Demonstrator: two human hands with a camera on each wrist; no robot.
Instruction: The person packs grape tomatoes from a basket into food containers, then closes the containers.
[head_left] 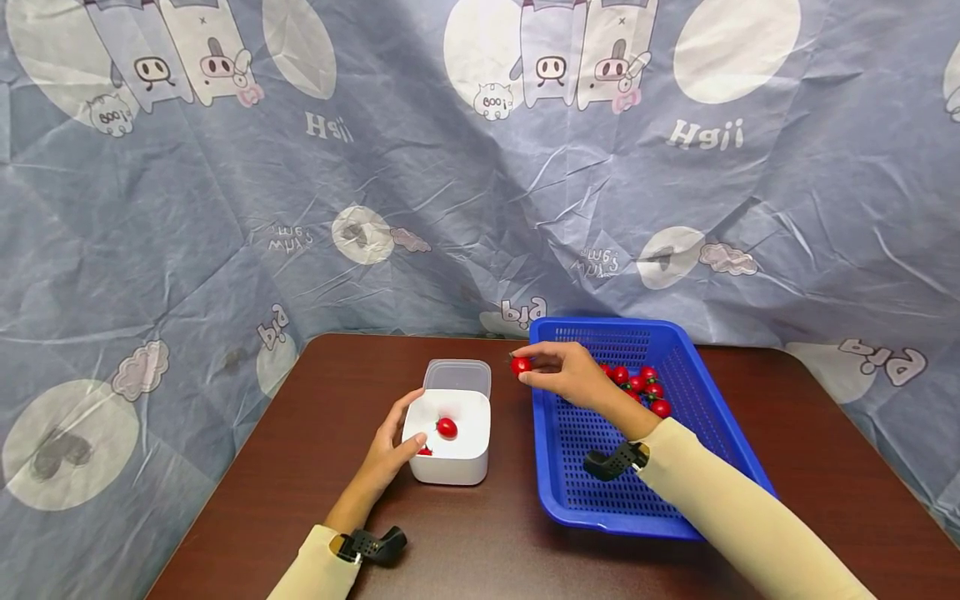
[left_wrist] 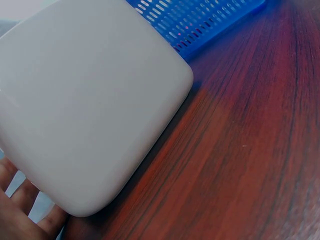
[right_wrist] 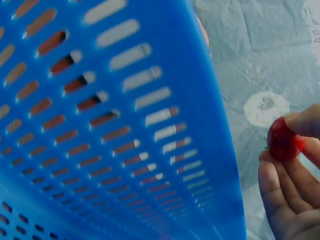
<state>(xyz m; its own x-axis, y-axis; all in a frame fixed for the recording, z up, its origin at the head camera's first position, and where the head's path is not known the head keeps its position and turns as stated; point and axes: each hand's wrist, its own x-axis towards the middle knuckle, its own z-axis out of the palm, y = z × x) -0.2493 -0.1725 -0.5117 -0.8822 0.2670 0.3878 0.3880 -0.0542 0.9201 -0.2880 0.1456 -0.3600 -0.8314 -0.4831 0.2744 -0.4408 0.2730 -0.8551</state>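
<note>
The white container point(head_left: 450, 472) lies to the left of my right hand point(head_left: 573, 375) and closer to my body, and I judge that offset matters most; my left hand point(head_left: 393, 437) is nearer to it, gripping its left side with the thumb at the rim. My right hand pinches a cherry tomato point(head_left: 521, 365) between thumb and fingertips, near the left rim of the blue basket point(head_left: 630, 527), well apart from the container. The tomato is glossy, deep red and roundly oval, with green at its stem end, which faces left; I can't settle its long axis. Another tomato point(head_left: 447, 427) lies inside the container.
</note>
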